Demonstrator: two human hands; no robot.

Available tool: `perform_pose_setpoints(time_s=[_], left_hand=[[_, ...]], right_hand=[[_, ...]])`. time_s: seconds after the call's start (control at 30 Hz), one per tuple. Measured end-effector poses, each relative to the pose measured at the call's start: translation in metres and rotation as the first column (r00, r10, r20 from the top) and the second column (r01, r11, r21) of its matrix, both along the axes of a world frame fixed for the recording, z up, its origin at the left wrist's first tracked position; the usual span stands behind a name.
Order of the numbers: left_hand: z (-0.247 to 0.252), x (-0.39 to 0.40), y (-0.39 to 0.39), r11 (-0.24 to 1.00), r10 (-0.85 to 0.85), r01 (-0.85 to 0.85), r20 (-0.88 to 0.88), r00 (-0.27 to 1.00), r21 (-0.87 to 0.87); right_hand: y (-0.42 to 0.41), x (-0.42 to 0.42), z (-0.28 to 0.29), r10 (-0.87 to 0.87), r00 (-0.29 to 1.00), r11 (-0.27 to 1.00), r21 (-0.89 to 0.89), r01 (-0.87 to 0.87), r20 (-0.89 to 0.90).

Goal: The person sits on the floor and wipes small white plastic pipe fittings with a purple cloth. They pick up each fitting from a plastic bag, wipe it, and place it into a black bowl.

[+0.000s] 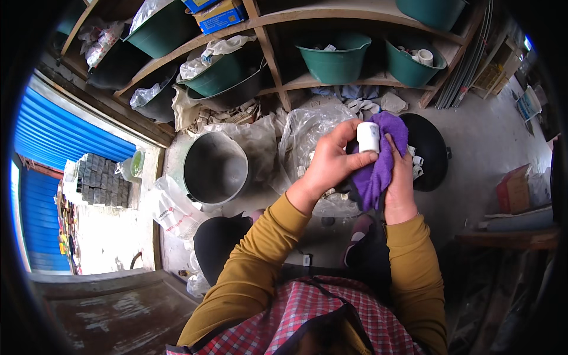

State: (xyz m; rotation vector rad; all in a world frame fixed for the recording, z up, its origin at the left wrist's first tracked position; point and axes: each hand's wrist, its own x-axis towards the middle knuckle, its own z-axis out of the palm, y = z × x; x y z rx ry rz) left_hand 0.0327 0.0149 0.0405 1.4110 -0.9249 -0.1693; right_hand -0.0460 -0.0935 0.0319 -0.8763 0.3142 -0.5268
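My left hand [333, 155] grips a white plastic pipe fitting [368, 136] between thumb and fingers. A purple cloth [381, 164] is bunched in my right hand [399, 186], right beside the fitting. Both hands are raised over a clear plastic bag [295, 133] on the floor, which holds several white fittings [301, 171]. To the right, partly behind my right hand, sits a black tub [428, 133] with more white fittings [417, 166] in it.
A grey bucket [216, 168] stands on the floor to the left, near a white plastic bag [175, 208]. Wooden shelves [319, 13] ahead carry green tubs [333, 62]. Metal rods [466, 57] lean at the right. A doorway with blue corrugated sheeting [66, 124] is at the left.
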Motion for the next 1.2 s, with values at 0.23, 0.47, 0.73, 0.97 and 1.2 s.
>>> perform_pose_setpoints(time_s=[0.23,0.47,0.73,0.97,1.2], left_hand=[[0.009,0.012,0.007,0.946,0.026,-0.198,0.549,0.835,0.257],[-0.002,0.006,0.004,0.996,0.06,-0.076,0.321,0.945,0.039],[0.011,-0.004,-0.001,0.963,0.187,-0.267,0.646,0.74,0.026],[-0.006,-0.008,-0.002,0.999,0.043,-0.039,0.144,0.989,-0.031],[0.001,-0.013,-0.006,0.994,0.043,-0.057,0.147,0.988,0.09]], right_hand=[[-0.006,0.0,0.001,-0.026,1.0,0.936,-0.352,0.024,0.0],[-0.001,0.0,0.0,0.096,0.995,0.988,0.123,-0.094,-0.011],[-0.003,0.0,-0.004,-0.1,0.995,0.955,-0.281,0.099,0.011],[0.001,-0.006,0.002,0.023,0.999,0.996,0.083,-0.02,-0.044],[-0.002,-0.008,0.002,-0.122,0.992,0.991,-0.052,0.122,-0.008]])
